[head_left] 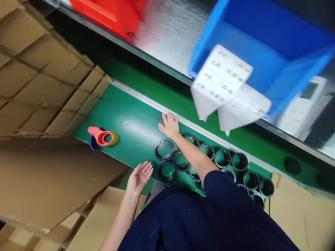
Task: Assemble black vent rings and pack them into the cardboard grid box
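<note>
Right hand (170, 126) spreads fingers over a grey piece (161, 122) by the counter (125, 108)'s far edge; left hand (138, 178), fingers loosely extended, nears glossy black rings (167, 179).

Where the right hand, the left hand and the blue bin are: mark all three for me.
Right hand (170, 127): head view, on the back of the hand.
Left hand (138, 179): head view, on the upturned palm.
Blue bin (251, 50): head view, on its bare inner surface.
</note>
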### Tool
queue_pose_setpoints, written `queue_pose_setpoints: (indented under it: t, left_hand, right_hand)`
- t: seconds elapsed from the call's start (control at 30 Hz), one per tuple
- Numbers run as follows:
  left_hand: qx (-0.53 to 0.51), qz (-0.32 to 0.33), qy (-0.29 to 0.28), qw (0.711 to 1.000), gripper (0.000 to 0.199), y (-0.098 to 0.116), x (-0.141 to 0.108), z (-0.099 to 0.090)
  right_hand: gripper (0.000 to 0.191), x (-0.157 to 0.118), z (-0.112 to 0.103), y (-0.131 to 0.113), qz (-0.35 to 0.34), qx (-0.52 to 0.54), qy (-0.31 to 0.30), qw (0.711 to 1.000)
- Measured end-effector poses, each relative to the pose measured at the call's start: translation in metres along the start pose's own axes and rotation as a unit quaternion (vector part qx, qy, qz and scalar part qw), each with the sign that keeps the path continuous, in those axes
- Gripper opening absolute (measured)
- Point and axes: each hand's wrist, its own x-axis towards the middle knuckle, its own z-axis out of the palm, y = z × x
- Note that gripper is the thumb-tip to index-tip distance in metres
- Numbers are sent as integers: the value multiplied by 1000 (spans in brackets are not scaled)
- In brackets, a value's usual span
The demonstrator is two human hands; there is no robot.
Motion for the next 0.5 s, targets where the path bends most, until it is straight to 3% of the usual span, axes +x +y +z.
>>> queue_pose_setpoints:
  t: [0.1, 0.2, 0.27, 0.33, 0.37, 0.4, 0.5]
  left_hand:
    - [61, 8, 20, 998, 28, -2, -4, 17]
    - [142, 10, 19, 990, 28, -9, -3, 48]
    - [195, 8, 14, 981, 28, -20, -3, 73]
    - [245, 7, 14, 969, 28, -38, -7, 97]
    - [268, 6, 18, 963, 28, -48, -10, 108]
    - [290, 5, 25, 957, 27, -60, -14, 117]
    - [340, 5, 43, 939, 25, -94, -28, 137]
  right_hand:
    - [72, -16, -2, 1, 6, 39, 14, 999]
    - [64, -44, -13, 46, 0, 81, 78, 994]
    - [53, -80, -31, 107, 54, 109, 114, 986]
    - [37, -136, -57, 186, 185, 178, 171, 951]
    - [28, -169, -72, 230, 262, 220, 208, 916]
    - [20, -205, -86, 274, 356, 273, 262, 854]
    - [28, -313, -122, 398, 485, 297, 356, 742]
